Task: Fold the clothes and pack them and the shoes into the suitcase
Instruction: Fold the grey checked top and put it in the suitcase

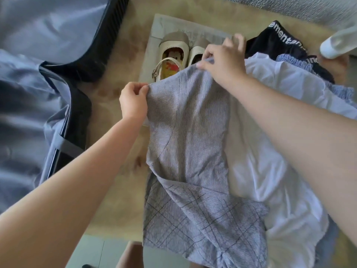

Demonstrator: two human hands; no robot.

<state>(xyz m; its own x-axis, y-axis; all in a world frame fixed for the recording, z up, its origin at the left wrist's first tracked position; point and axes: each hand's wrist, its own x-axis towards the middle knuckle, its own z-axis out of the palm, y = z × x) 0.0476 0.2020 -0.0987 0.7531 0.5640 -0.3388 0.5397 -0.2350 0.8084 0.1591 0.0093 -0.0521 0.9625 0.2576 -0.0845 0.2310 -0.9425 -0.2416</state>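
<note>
Striped garment (189, 120), frame ctr, was pinched at top edge by L hand (133, 102) & R hand (224, 62); shoes (173, 57) just above.

The striped garment (189, 120) is thin woven cloth, matt and finely ribbed. Right of it, the white garment (270, 171) looks smooth and light. Beyond it, the shoes (173, 53) have cream, faintly glossy, leather-like uppers. Left of it, the suitcase lining (29, 93) is satiny, and the rug (116, 190) beneath it is plush.
</note>
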